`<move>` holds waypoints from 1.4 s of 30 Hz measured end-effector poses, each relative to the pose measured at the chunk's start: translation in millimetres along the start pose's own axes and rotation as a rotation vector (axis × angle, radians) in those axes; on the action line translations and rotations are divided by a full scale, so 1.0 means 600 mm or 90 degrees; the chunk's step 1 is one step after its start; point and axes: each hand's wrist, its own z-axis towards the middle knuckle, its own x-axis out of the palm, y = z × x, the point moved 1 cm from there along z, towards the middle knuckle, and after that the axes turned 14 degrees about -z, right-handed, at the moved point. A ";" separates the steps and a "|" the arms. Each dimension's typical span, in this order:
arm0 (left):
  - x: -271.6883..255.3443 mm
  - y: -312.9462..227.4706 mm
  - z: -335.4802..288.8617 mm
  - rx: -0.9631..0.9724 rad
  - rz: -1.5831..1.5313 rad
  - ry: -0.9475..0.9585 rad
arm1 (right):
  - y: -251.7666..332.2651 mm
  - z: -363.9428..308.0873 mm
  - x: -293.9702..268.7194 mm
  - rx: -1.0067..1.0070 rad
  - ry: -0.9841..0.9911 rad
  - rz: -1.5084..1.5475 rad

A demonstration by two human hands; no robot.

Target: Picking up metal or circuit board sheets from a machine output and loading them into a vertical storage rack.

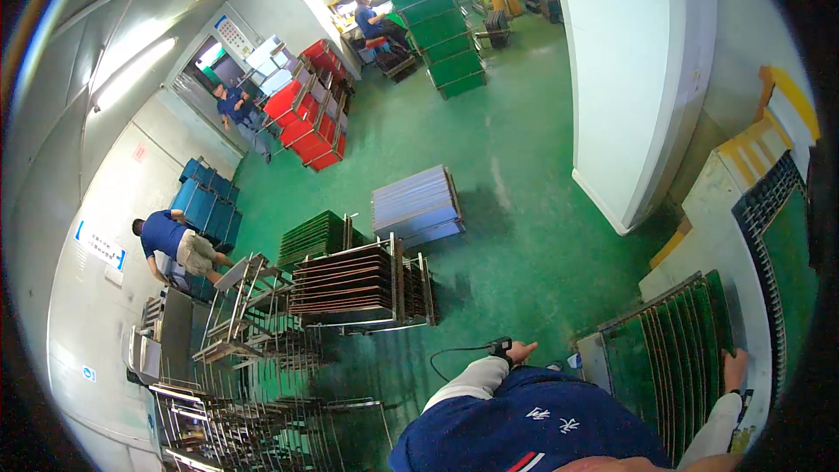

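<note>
1. Nearest, at lower right: the wearer's right hand (737, 369) is at the edge of the outermost green board (718, 306). The view is too small here, so I cannot tell whether its fingers pinch that edge or only rest against it.
2. That board stands at the right end of a row of upright green boards (669, 341) in a rack (594, 363), just in front of the wearer.
3. The left hand (521, 351) is out to the side, clear of the rack — fingers loosely spread, holding nothing that shows. A black wrist device (500, 347) with a cable sits behind it.
4. Progress, as a judgement: the rack looks well stocked, so most of its boards seem to be in place. The outermost one is the only board being handled; whether the rack is being filled or emptied cannot be told.
5. Right of the rack runs a pale machine with a dark roller-like strip (773, 197).
6. Further off, left of centre: a rack of brown boards (341, 284), more green boards behind it, and a pale blue stack (411, 201) — all apart from both hands.
7. Farthest: red crates (301, 118), tall green crates (433, 31) and several co-workers.
</note>
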 end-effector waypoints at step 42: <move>-0.003 0.014 -0.032 -0.010 -0.079 -0.020 | -0.032 0.013 0.037 0.017 -0.116 0.001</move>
